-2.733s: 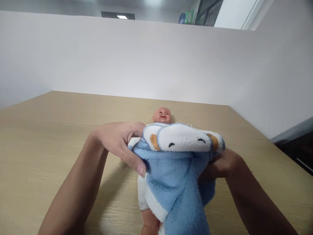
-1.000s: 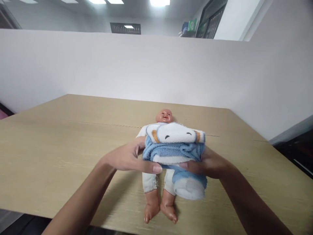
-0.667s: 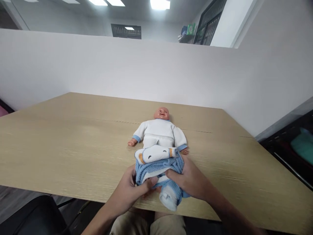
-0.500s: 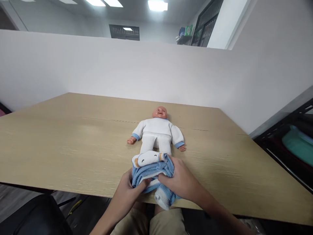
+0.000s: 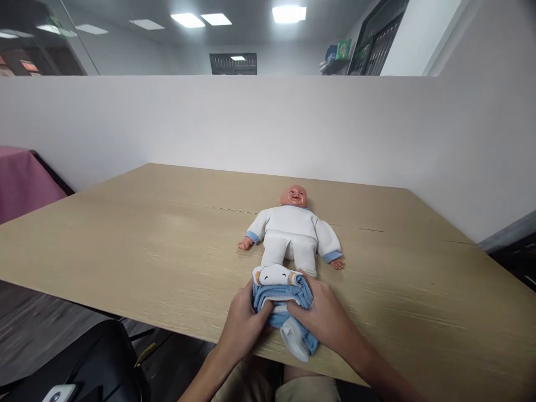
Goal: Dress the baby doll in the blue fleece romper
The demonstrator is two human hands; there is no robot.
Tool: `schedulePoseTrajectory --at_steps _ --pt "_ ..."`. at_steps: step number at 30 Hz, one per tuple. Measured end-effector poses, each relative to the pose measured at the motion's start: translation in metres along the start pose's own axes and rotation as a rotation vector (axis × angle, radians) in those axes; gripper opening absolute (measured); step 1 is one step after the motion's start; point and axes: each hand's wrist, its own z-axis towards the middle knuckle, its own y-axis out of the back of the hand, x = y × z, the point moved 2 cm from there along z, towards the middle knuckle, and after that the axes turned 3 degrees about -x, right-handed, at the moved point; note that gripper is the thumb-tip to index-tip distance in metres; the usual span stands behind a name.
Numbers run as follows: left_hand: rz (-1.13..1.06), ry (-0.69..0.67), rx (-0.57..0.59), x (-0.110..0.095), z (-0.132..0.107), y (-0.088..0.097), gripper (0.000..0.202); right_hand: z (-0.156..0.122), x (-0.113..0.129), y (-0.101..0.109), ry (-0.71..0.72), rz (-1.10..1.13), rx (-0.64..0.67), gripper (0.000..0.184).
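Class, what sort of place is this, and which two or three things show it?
Probably an office or workroom: a wooden table, a white partition behind it, and ceiling light panels. The left hand and right hand hold a blue garment at a doll's legs.

Both hands are showing bare here, the left hand (image 5: 243,328) and the right hand (image 5: 323,318), with the forearms (image 5: 368,368) running uncovered down to the frame's bottom edge. The person is wearing khaki trousers (image 5: 312,392), plain tan cloth peeking out at the lap.
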Motion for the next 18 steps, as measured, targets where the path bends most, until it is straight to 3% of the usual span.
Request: schedulePoseTrajectory --at_steps 8,14,18 --pt "0.130 -0.020 0.013 0.000 0.016 0.008 0.036 0.017 0.004 0.005 -0.010 0.006 0.016 0.024" --pt "0.141 0.053 0.097 -0.016 -0.005 0.022 0.046 0.007 0.025 0.013 -0.034 0.045 0.163 0.018" --pt "0.105 0.117 0.178 -0.014 -0.018 0.025 0.043 0.003 0.031 0.012 -0.018 -0.032 0.223 0.017"
